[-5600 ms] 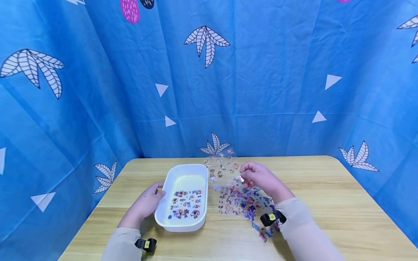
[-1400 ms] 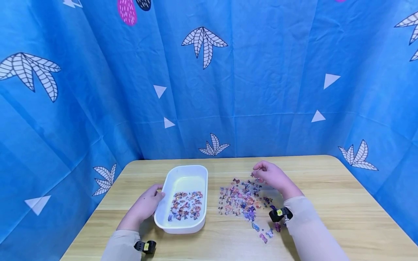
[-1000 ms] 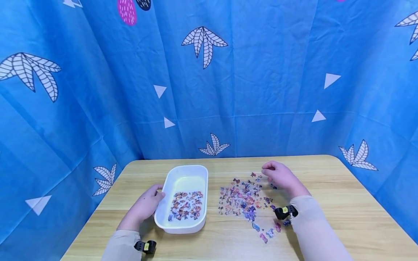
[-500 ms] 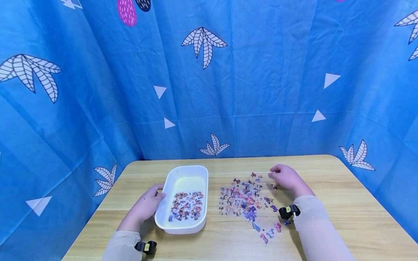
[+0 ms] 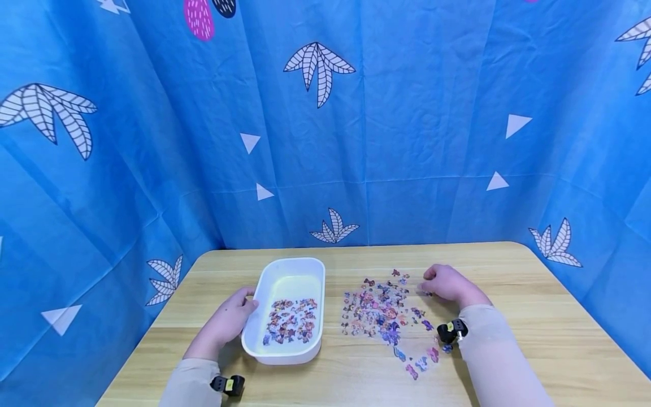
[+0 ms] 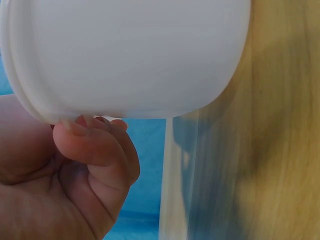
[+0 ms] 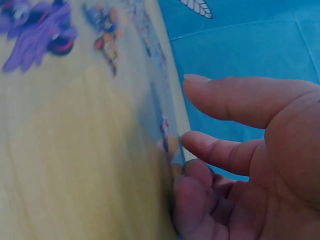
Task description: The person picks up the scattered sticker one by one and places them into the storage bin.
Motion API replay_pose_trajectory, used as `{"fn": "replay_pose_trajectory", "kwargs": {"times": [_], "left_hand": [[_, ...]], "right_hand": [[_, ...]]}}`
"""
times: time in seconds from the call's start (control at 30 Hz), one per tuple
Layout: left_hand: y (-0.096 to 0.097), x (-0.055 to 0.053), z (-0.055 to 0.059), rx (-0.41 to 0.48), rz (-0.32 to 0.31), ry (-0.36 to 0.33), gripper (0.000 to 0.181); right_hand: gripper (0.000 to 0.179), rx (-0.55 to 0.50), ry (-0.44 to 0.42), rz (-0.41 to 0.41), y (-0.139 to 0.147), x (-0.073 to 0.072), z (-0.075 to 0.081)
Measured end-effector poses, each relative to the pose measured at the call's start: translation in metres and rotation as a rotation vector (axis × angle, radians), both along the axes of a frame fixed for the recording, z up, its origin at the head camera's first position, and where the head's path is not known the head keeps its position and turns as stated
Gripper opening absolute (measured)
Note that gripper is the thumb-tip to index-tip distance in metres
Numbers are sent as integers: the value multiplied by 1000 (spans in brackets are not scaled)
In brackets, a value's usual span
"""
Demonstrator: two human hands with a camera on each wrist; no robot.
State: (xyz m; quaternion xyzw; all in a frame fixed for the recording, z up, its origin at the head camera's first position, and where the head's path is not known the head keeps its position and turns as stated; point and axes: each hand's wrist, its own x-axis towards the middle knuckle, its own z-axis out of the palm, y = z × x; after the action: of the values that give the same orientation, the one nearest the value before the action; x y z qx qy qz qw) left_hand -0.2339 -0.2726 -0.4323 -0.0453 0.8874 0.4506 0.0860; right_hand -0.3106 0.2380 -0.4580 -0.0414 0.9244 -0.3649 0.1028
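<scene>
My left hand [image 5: 230, 316] holds the near left rim of a white plastic tub [image 5: 285, 357]. In the left wrist view its curled fingers [image 6: 95, 142] touch the tub's outer wall. Character stickers [image 5: 290, 322] on clear film lie in the tub's near half. Over the table's right side, my right hand [image 5: 448, 284] is low beside a small sticker. The right wrist view shows its thumb and index finger apart, with the index fingertip [image 7: 192, 140] close to a small sticker [image 7: 165, 131] on the wood; nothing is visible between them.
A spread of colourful stickers [image 5: 376, 311] lies between the tub and my right hand. Loose pink and blue ones [image 5: 411, 371] lie nearer the front, and a purple one [image 5: 427, 325] below the right hand. A blue patterned curtain [image 5: 407, 141] borders the wooden table [image 5: 539, 316].
The clear sticker sheet has left my right hand, and the tub's stickers look denser. That hand has moved right and lower, past the far stickers. The left hand stays on the tub.
</scene>
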Motion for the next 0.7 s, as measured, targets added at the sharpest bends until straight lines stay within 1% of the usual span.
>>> {"fn": "replay_pose_trajectory", "kwargs": {"times": [0.17,0.3,0.57,0.7], "left_hand": [[0,1,1,-2,0,-2,42],[1,1,1,3,2,-4,43],[0,1,1,-8,-2,1,43],[1,2,1,-4,6,-3,41]], "right_hand": [[45,41,15,-15,-2,-2,-4],[42,56,6,-32,-3,-3,-5],[24,89,7,-47,-6,-1,-5],[25,109,14,-44,-7,-1,-4]]}}
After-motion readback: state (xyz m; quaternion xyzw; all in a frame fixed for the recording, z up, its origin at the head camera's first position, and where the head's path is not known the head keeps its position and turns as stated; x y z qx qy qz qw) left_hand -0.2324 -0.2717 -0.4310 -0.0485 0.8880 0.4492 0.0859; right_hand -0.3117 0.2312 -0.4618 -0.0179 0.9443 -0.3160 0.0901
